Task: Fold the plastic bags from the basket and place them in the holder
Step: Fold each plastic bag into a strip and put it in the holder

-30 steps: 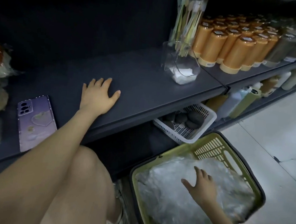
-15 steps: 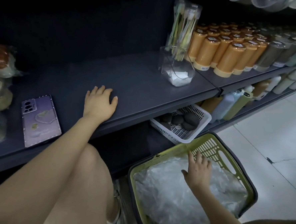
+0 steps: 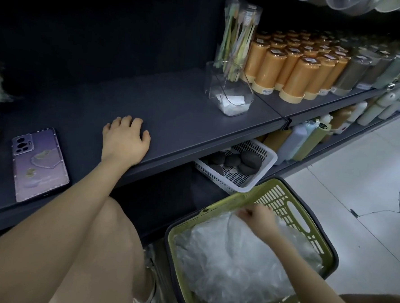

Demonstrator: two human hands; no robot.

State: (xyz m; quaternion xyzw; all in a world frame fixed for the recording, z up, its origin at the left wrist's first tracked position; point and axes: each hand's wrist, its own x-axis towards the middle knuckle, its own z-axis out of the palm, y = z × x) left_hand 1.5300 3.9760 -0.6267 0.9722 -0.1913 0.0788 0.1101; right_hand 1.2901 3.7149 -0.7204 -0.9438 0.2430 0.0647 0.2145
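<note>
A green basket (image 3: 307,216) stands on the floor at the lower right, filled with clear plastic bags (image 3: 229,265). My right hand (image 3: 259,220) is inside it near the far rim, fingers curled and pinching the edge of a plastic bag. My left hand (image 3: 125,138) rests on the dark shelf (image 3: 184,117) with its fingers bent and nothing in it. A clear holder (image 3: 228,94) with folded white bags at its bottom stands on the shelf to the right.
A purple phone (image 3: 39,162) lies on the shelf at the left. Toothbrush packs (image 3: 239,34) and orange containers (image 3: 295,70) stand behind and beside the holder. A white basket (image 3: 246,184) of dark objects sits on the lower shelf above the green basket. My knee (image 3: 110,227) is between.
My right hand moved toward the basket's far rim and closed its fingers on a bag's edge. My left hand's fingers curled a little on the shelf.
</note>
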